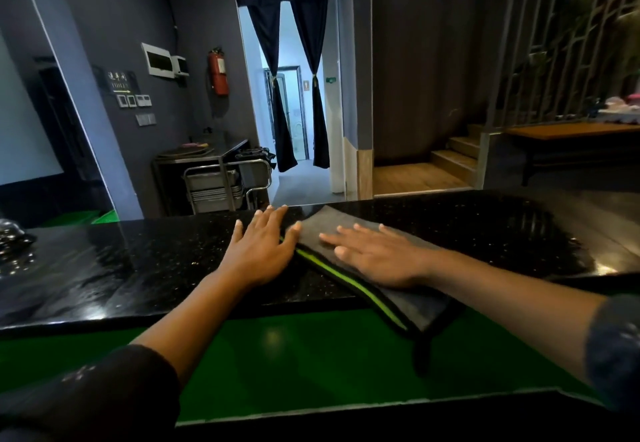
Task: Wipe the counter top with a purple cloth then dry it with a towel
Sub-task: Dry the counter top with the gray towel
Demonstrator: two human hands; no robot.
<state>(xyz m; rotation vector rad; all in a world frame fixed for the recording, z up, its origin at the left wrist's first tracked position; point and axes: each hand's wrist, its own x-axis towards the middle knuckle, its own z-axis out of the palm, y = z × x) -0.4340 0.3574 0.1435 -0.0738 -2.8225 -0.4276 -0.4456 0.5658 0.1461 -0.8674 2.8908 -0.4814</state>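
From the head camera, both hands lie flat with fingers spread, gripping nothing: the right hand (375, 256) presses a grey towel (349, 233) onto the black tabletop (138, 261), the left hand (261, 246) just beside it. Drying seems underway; no purple cloth is visible

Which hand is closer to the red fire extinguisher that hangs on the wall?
Left. The left hand lies flat on the black counter top, below the red fire extinguisher; the right hand rests on the grey cloth, farther right.
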